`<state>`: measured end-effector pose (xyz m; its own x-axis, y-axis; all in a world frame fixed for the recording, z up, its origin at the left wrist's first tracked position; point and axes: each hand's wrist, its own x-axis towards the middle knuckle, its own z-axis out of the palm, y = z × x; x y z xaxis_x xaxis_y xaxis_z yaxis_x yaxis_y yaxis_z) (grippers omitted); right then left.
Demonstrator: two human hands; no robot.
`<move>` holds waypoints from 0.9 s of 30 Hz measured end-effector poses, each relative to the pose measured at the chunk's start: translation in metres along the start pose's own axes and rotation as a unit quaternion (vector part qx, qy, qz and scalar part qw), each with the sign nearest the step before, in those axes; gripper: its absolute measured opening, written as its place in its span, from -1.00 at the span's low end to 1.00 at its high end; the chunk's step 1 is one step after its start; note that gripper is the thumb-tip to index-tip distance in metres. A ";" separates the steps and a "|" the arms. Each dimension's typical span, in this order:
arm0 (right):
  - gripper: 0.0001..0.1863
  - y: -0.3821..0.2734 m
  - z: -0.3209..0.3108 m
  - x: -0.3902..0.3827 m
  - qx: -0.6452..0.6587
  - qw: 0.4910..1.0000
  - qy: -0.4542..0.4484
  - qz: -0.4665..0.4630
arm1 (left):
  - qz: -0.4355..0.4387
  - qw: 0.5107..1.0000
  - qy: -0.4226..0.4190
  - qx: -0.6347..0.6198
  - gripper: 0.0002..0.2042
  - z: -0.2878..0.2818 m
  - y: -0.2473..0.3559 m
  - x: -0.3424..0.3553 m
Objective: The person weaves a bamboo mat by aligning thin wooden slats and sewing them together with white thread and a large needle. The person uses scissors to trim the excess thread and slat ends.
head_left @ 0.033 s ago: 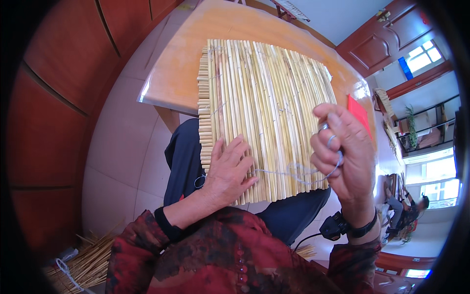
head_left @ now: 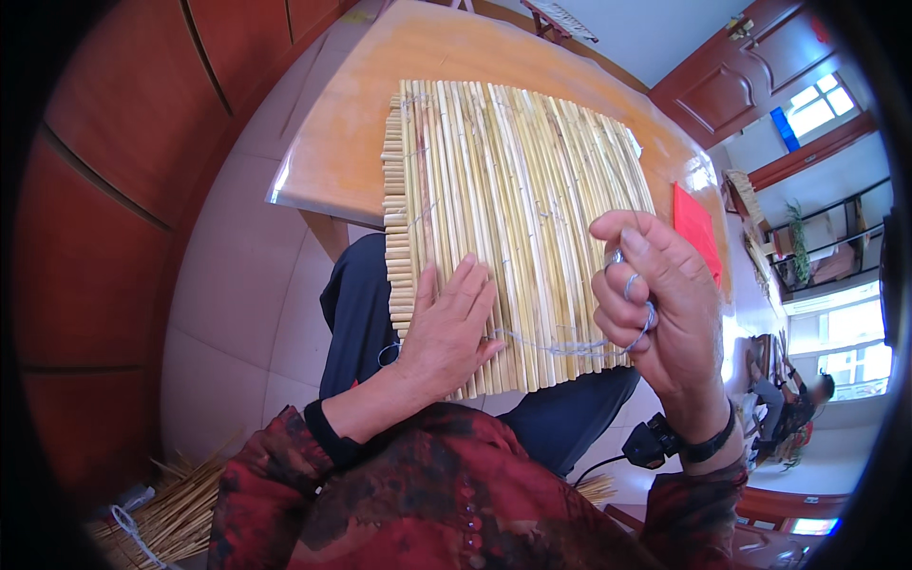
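A mat of straw-coloured stalks (head_left: 541,209) lies partly on the table and partly over my lap. Crosswise stalk ends line its left side, and thin stitches show across its face. My left hand (head_left: 445,328) rests flat on the mat's near left part, fingers stretched and holding nothing. Above the near right part, my right hand (head_left: 665,299) is closed, with pale blue-grey thread (head_left: 579,350) wound around its fingers. That thread runs slack across the mat toward my left hand. A shiny metal band shows on a right finger; whether a needle is pinched there, I cannot tell.
The wooden table (head_left: 347,114) has a clear cover. A red flat item (head_left: 696,228) lies at its right. Bundled dry stalks (head_left: 185,508) sit on the floor at lower left. Brown cabinets (head_left: 104,209) stand left. Another person (head_left: 806,404) is far right.
My right hand has shifted slightly left and down. The thread between it and the mat has moved and hangs in a narrower sag. My left hand stays on the mat, nearly unmoved.
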<state>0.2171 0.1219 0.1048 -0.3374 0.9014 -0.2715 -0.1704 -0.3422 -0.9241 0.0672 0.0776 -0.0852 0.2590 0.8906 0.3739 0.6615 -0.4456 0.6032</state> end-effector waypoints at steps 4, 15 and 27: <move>-0.72 -0.008 0.006 -0.007 -0.031 0.998 -0.035 0.042 | 0.021 0.992 -0.073 0.099 -0.37 0.003 -0.003 0.007; -0.73 -0.011 0.015 -0.037 -0.201 0.978 -0.013 0.059 | 0.011 0.990 -0.088 0.111 -0.34 0.012 -0.007 0.004; -0.75 -0.017 0.011 -0.048 -0.233 0.971 -0.033 0.050 | 0.039 0.993 -0.065 0.090 -0.45 -0.003 -0.005 0.003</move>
<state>0.2254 0.0815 0.1363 -0.3920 0.8457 -0.3620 0.2978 -0.2557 -0.9198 0.0630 0.0824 -0.0846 0.3958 0.8631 0.3136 0.7477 -0.5011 0.4357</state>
